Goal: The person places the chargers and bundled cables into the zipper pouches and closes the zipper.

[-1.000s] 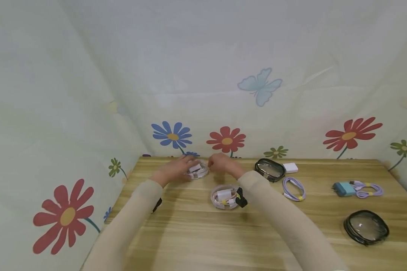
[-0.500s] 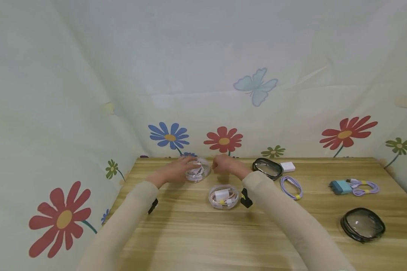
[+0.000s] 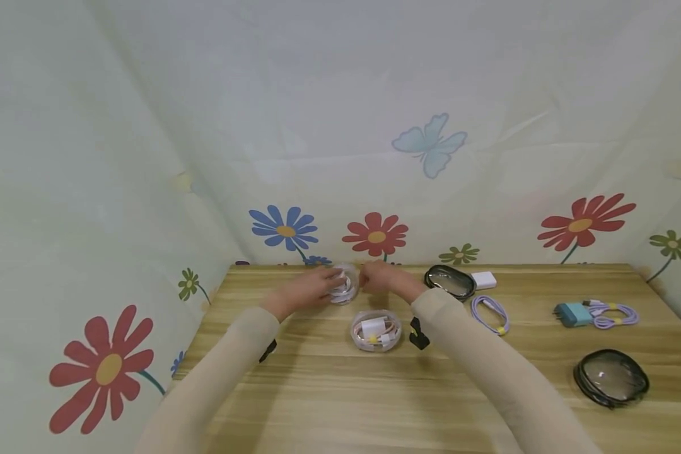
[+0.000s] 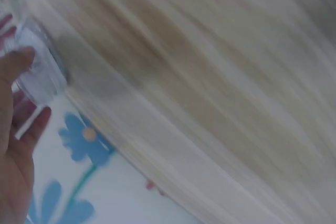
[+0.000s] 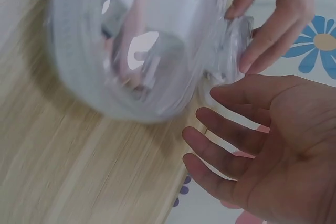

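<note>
At the back of the table, my left hand (image 3: 312,290) grips a small clear zip pouch (image 3: 345,285) with something white inside. The left wrist view has the thumb laid over the face of this pouch (image 4: 42,66), fingers behind it. Just to its right is my right hand (image 3: 379,276). In the right wrist view my right hand (image 5: 278,140) has relaxed, slightly bent fingers with nothing between them, close beside the held pouch (image 5: 231,51). Nearer me lies a second clear pouch (image 3: 376,331) holding a white charger and a coiled cable with a yellow tie.
Two black-rimmed clear pouches lie to the right, one at the back (image 3: 450,282) and one nearer (image 3: 611,378). Around them are a white charger (image 3: 484,280), a coiled lilac cable (image 3: 505,320), a teal charger (image 3: 573,314) and another lilac cable (image 3: 615,315). A flowered curtain (image 3: 340,157) stands behind the table.
My left hand has shifted right with the clear pouch, which has turned. My right hand has moved slightly right. The other pouches and chargers have stayed in place.
</note>
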Action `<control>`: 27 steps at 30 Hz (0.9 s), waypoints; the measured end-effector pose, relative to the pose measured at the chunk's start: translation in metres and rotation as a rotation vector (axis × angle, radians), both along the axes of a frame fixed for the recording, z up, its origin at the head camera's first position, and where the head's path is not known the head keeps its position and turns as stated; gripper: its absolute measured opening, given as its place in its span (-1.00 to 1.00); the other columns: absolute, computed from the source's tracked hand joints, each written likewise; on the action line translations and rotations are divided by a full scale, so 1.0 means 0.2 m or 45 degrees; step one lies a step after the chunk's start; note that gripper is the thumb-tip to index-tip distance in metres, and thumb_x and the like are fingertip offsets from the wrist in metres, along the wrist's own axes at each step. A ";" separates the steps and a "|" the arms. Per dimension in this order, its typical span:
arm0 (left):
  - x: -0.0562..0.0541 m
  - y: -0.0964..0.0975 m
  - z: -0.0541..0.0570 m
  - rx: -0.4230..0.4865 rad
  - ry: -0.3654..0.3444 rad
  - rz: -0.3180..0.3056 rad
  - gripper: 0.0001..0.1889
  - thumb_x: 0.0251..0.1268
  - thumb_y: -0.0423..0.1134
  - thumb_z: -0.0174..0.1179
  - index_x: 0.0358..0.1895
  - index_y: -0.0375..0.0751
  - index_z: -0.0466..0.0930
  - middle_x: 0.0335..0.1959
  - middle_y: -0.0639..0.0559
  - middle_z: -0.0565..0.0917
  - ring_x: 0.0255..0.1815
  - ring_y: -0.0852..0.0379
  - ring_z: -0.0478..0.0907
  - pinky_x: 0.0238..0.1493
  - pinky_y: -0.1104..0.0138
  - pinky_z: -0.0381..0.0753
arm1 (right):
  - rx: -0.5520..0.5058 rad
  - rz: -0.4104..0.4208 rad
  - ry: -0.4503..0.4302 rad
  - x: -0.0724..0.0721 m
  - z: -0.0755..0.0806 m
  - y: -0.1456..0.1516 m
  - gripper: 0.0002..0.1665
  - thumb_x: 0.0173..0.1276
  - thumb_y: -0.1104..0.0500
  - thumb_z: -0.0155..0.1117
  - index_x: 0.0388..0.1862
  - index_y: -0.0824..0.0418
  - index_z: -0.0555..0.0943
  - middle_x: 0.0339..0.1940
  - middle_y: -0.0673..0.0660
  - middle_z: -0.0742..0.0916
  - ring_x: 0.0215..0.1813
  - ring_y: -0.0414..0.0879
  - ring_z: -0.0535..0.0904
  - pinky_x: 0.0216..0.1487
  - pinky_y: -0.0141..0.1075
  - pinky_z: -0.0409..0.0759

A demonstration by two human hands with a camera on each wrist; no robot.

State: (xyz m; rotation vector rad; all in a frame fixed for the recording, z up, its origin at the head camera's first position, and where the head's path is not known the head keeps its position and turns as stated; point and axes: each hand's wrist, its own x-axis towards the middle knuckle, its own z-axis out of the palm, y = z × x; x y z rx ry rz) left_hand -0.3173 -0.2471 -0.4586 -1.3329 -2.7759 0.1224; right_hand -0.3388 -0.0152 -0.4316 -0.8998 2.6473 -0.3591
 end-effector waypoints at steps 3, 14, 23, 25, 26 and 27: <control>0.02 0.11 -0.01 0.022 0.059 0.107 -0.58 0.41 -0.15 0.32 0.25 -0.21 0.62 0.22 -0.26 0.60 0.20 -0.21 0.57 0.26 0.05 0.57 | 0.000 0.054 0.036 -0.01 0.00 0.04 -0.77 0.44 0.25 0.25 -0.02 0.31 0.73 -0.06 0.16 0.76 0.03 0.04 0.67 0.13 -0.12 0.63; 0.03 0.22 0.00 -0.001 -0.006 0.224 -0.42 0.35 0.05 0.34 0.34 -0.10 0.49 0.31 -0.12 0.44 0.32 -0.12 0.36 0.35 0.03 0.46 | -0.032 0.092 0.104 -0.06 -0.05 0.15 -0.83 0.32 0.28 0.35 -0.13 0.26 0.76 -0.19 0.10 0.79 -0.11 -0.01 0.68 0.05 -0.18 0.65; -0.02 0.14 -0.02 -0.050 -0.041 -0.118 -0.40 0.44 -0.22 0.28 0.49 -0.14 0.35 0.48 -0.15 0.39 0.49 -0.12 0.34 0.42 0.09 0.42 | -0.125 0.098 0.093 -0.06 -0.11 0.11 -0.80 0.32 0.16 0.46 -0.17 0.26 0.78 -0.27 0.07 0.80 -0.20 -0.09 0.69 -0.05 -0.25 0.66; -0.02 0.15 -0.02 -0.034 -0.057 -0.098 -0.42 0.47 -0.22 0.25 0.50 -0.11 0.35 0.47 -0.13 0.41 0.48 -0.08 0.37 0.41 0.13 0.43 | -0.119 0.088 0.094 -0.06 -0.11 0.11 -0.82 0.31 0.14 0.47 -0.24 0.26 0.79 -0.34 0.04 0.79 -0.28 -0.13 0.65 -0.15 -0.29 0.64; -0.02 0.16 -0.02 -0.025 -0.054 -0.097 -0.43 0.47 -0.22 0.25 0.49 -0.12 0.36 0.45 -0.12 0.43 0.46 -0.07 0.39 0.41 0.15 0.44 | -0.115 0.084 0.094 -0.06 -0.11 0.11 -0.83 0.31 0.14 0.47 -0.29 0.26 0.79 -0.40 0.03 0.77 -0.34 -0.16 0.61 -0.22 -0.32 0.62; -0.02 0.17 -0.01 -0.011 -0.056 -0.091 -0.43 0.47 -0.21 0.25 0.48 -0.11 0.37 0.44 -0.12 0.45 0.45 -0.06 0.40 0.40 0.16 0.45 | -0.110 0.084 0.095 -0.07 -0.10 0.11 -0.83 0.30 0.14 0.48 -0.34 0.25 0.78 -0.46 0.00 0.74 -0.40 -0.18 0.56 -0.28 -0.35 0.57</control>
